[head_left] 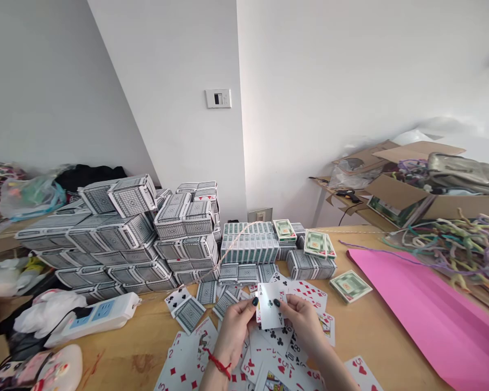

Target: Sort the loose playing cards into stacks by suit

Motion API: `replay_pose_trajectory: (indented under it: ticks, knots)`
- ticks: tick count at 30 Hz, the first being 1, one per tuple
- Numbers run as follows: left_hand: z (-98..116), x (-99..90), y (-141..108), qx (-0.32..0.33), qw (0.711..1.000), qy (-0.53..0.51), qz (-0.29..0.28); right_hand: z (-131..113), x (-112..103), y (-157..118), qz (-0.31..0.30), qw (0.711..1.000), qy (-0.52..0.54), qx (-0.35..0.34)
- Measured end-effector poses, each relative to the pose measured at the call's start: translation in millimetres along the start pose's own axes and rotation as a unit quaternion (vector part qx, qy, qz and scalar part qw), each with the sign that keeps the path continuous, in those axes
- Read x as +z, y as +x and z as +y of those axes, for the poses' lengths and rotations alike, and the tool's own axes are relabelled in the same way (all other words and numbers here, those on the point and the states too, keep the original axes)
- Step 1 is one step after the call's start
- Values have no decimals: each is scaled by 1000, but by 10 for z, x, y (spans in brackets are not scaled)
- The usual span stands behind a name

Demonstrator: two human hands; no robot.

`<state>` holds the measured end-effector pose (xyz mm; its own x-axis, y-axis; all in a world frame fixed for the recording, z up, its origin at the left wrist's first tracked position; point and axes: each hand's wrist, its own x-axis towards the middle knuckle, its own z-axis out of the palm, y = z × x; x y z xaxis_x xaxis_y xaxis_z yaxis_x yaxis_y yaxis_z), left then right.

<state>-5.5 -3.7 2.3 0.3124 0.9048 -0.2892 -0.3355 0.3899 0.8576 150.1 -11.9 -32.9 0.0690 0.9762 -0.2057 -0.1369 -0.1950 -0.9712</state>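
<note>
Pale walls (350, 70), one with a white wall plate (225, 99), rise behind a wooden table (358, 326)

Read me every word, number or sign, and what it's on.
"A", clubs: front held card
"K", red: card behind it
"2", red: lower-left card
"5", hearts: lower-right card; another card between forearms
"10", red: card beyond right hand
Other loose cards, green boxes: mostly too small or blurred.

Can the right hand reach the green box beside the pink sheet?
Likely yes: only loose cards and tabletop lie between the right hand and the green box, though that hand is holding an ace.
</note>
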Motion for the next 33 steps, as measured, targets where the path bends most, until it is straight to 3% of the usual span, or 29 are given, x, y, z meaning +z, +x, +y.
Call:
replay_pose_trajectory:
  ticks: [10, 16, 33]
  knots:
    - [-71, 103, 17, 31, 996, 58, 67, 23, 12, -13, 33, 999, -19, -18]
    - [-132, 105, 27, 94, 979, 131, 121, -29, 34, -47, 30, 999, -18, -19]
    - [-198, 59, 41, 110, 963, 186, 160, -34, 39, -38, 4, 1000, 25, -1]
